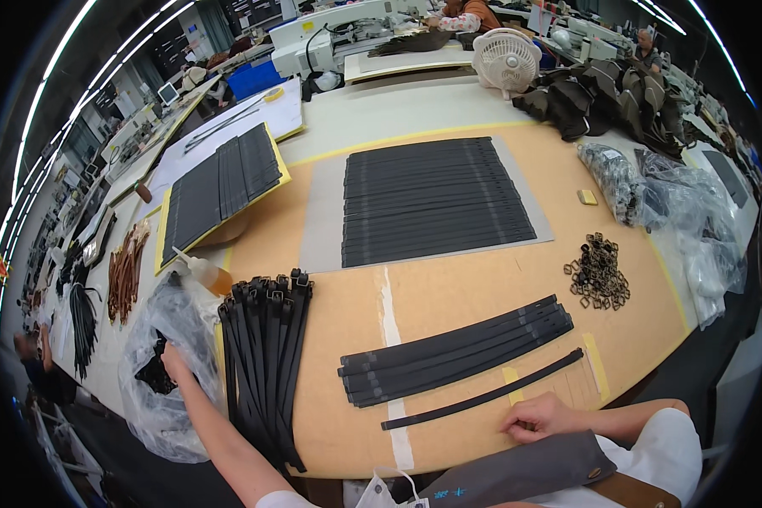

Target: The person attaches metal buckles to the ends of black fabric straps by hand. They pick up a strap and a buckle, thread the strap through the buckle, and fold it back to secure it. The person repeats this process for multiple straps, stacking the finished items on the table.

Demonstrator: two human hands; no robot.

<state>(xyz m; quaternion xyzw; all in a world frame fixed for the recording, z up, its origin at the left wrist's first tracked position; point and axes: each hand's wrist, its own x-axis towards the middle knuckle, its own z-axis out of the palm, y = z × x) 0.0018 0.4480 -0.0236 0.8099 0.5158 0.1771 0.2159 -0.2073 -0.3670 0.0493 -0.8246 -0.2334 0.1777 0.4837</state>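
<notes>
My left hand (174,362) reaches into a clear plastic bag (148,423) with small black pieces (154,372) inside; its fingertips are hidden there. My right hand (537,416) rests on the board near the front edge, fingers curled, and whatever it may hold is hidden. Just beyond it lies a single narrow black strap (483,391). Several wider black straps (457,351) sit side by side behind that one. Between the bag and these straps is a bundle of black straps with buckles (267,356), the buckle ends pointing away from me.
A pile of dark metal buckles (599,273) lies at right, near a small yellow block (587,197). Rows of black straps cover a grey sheet (322,220) and a tilted yellow-edged board (281,157). A glue bottle (205,275), plastic bags (694,224) and a white fan (506,61) stand around.
</notes>
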